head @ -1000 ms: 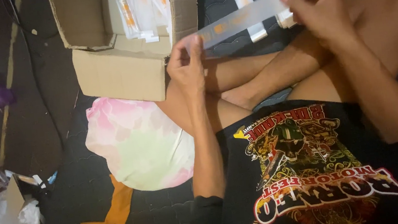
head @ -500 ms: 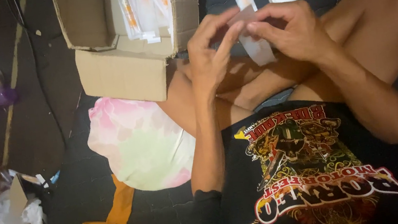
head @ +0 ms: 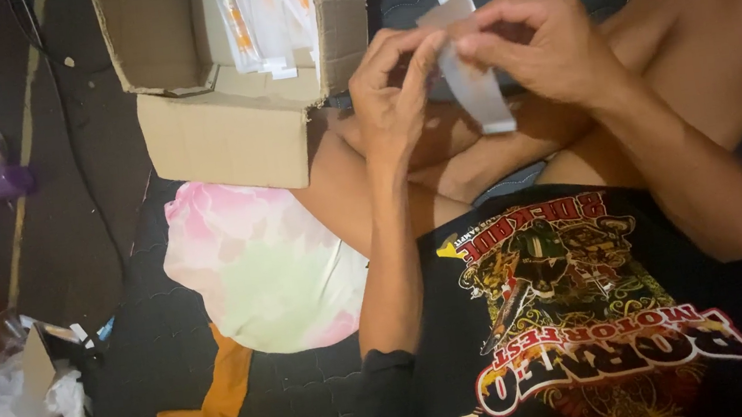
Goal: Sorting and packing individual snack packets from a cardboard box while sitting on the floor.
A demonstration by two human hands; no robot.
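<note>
Folded white strip (head: 473,83) pinched at its top between both hands, over the crossed legs — lower end hangs free. Left hand (head: 390,93) grips with thumb and fingertips; right hand (head: 539,42) pinches from the other side. Open cardboard box (head: 232,75) with similar strips just beside the left hand — pink-green pillow (head: 261,269) below.

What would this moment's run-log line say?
left hand: pinching folded white strip | right hand: pinching same strip | cardboard box: open, holds more strips | posture: seated cross-legged
</note>
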